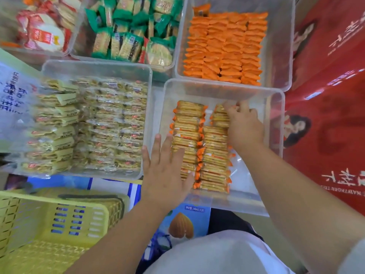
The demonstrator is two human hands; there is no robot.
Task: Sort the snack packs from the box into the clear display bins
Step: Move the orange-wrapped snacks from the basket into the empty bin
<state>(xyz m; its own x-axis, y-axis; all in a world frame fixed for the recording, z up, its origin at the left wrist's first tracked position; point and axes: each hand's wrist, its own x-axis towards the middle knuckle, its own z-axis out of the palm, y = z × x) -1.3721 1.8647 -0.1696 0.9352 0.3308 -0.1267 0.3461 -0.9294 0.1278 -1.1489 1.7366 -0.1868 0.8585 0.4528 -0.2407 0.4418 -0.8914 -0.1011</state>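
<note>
Clear bins (254, 196), 5; yellow basket (49, 240) at 8 o'clock. Left hand (164, 169) lies flat, fingers straight, on cracker packs (214, 155); right hand (245, 125) pinches some at 1 o'clock.

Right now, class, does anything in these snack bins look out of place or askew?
One orange pack lies alone at the far end of its bin, apart from the neat orange rows. The green packs are jumbled, not rowed.

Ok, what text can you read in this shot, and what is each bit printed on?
"240mL×20", after small Chinese characters: blue almond carton.
"HAWTHORN TRE", upside down, cut off: red box.
Large Chinese characters on the red box and the white bag: turned, unreadable to me.
Labels on the snack packs: too blurred.
</note>
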